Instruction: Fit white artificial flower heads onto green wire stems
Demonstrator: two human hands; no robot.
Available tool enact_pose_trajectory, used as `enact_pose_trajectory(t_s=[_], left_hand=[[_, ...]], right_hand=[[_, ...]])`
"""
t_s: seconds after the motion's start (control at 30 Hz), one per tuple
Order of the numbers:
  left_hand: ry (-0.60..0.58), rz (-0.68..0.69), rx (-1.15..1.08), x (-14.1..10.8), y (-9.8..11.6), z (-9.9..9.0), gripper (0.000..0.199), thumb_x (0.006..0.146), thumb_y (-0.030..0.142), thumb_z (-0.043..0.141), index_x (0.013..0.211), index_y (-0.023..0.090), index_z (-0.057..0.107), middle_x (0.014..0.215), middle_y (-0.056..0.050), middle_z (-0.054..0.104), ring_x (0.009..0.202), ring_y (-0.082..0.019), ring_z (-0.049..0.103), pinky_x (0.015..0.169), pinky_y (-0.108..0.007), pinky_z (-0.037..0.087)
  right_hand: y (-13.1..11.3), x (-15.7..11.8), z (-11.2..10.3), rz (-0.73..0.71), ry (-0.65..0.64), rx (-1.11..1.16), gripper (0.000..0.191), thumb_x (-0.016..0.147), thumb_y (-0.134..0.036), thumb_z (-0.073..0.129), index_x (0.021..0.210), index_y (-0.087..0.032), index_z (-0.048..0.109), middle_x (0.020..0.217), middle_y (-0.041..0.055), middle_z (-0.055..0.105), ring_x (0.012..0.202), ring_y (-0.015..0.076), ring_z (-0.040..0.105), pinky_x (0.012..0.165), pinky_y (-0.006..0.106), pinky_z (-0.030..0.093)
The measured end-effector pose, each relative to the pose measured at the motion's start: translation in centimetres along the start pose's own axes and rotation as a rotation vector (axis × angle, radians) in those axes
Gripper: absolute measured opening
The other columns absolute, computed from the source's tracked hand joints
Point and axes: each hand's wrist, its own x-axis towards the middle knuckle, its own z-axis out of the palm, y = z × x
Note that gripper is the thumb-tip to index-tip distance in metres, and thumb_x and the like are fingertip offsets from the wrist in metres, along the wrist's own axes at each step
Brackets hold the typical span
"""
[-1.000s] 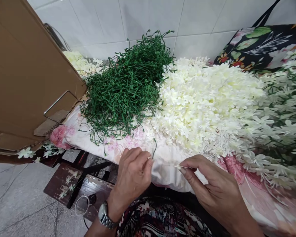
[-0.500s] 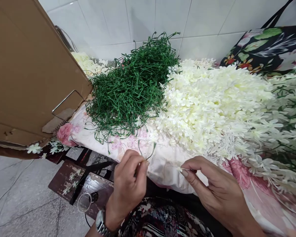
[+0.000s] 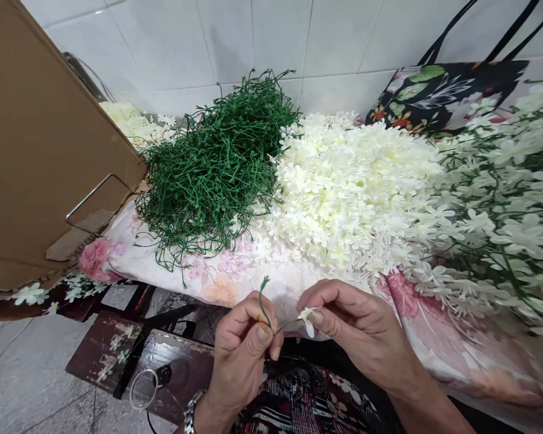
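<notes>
My left hand (image 3: 248, 337) pinches a thin green artificial stem (image 3: 263, 304) between thumb and fingers. One tip of the stem points up, and another branch reaches right toward my other hand. My right hand (image 3: 355, 325) grips a small white artificial flower (image 3: 306, 319) between thumb and forefinger, at the end of that branch; whether the two are joined I cannot tell. Beyond my hands lie a tangled heap of green stems (image 3: 217, 163) and, right of it, a large pile of loose white flowers (image 3: 344, 187).
Finished-looking white sprays with green stems (image 3: 502, 223) fill the right side. A cardboard box (image 3: 49, 144) stands at left, and a floral bag (image 3: 447, 96) leans on the tiled wall. Below left, a dark wooden stool (image 3: 181, 361) bears a clear plastic ring-shaped item (image 3: 143, 389).
My hands have come closer together, and the flower in my right hand now meets a branch of the stem. The view has shifted to the right.
</notes>
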Motion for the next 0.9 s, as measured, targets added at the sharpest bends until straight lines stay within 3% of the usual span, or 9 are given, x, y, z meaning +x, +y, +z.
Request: enact_pose_trajectory(t_s=[0.07,0.23,0.37,0.6,0.7,0.9], left_hand=[[0.002,-0.056,-0.006,0.1,-0.3,0.1,0.019,0.079,0.029,0.065,0.068,0.015,0.062,0.069,0.003,0.048,0.052,-0.005,0.046,0.052,-0.019,0.037],[0.107,-0.138,0.16,0.8,0.1,0.1,0.01,0.077,0.026,0.068,0.076,0.017,0.066,0.071,0.001,0.058,0.066,-0.009,0.052,0.063,-0.018,0.042],[0.248,-0.139,0.2,1.4,0.5,0.4,0.012,0.074,0.029,0.07,0.072,0.017,0.069,0.066,0.001,0.064,0.065,-0.009,0.054,0.063,-0.018,0.042],[0.33,-0.113,0.154,1.9,0.4,1.0,0.015,0.067,0.029,0.075,0.072,0.016,0.073,0.057,-0.001,0.065,0.06,-0.01,0.058,0.066,-0.023,0.044],[0.34,-0.105,0.086,2.1,0.4,1.4,0.016,0.064,0.028,0.076,0.072,0.015,0.072,0.053,0.001,0.061,0.051,-0.009,0.054,0.057,-0.023,0.044],[0.337,-0.089,0.095,2.0,-0.1,1.3,0.017,0.066,0.031,0.075,0.069,0.015,0.071,0.049,0.004,0.048,0.042,-0.004,0.035,0.04,-0.017,0.026]], right_hand=[[-0.1,-0.3,-0.2,-0.018,0.01,-0.084,0.008,0.085,-0.024,0.058,0.079,-0.02,0.06,0.066,-0.003,0.06,0.057,0.006,0.056,0.052,0.014,0.046],[-0.2,-1.0,-0.9,-0.156,0.014,-0.457,0.009,0.087,-0.016,0.053,0.08,-0.019,0.058,0.072,-0.001,0.06,0.063,0.0077,0.057,0.057,0.017,0.044],[-0.2,-1.3,-0.7,-0.259,-0.005,-0.6,0.011,0.088,-0.012,0.048,0.084,-0.018,0.055,0.072,-0.0001,0.059,0.065,0.0084,0.057,0.058,0.018,0.044],[0.1,-1.7,-0.3,-0.246,-0.092,-0.611,0.014,0.089,-0.012,0.043,0.082,-0.017,0.054,0.07,0.0009,0.056,0.061,0.0101,0.054,0.054,0.021,0.042],[0.3,-1.8,-0.3,-0.237,-0.132,-0.612,0.017,0.089,-0.012,0.042,0.079,-0.017,0.054,0.068,0.0011,0.056,0.06,0.0109,0.052,0.053,0.022,0.041],[0.0,-1.8,-0.4,-0.217,-0.149,-0.508,0.013,0.088,-0.012,0.046,0.083,-0.018,0.056,0.076,0.0035,0.059,0.069,0.013,0.056,0.059,0.024,0.046]])
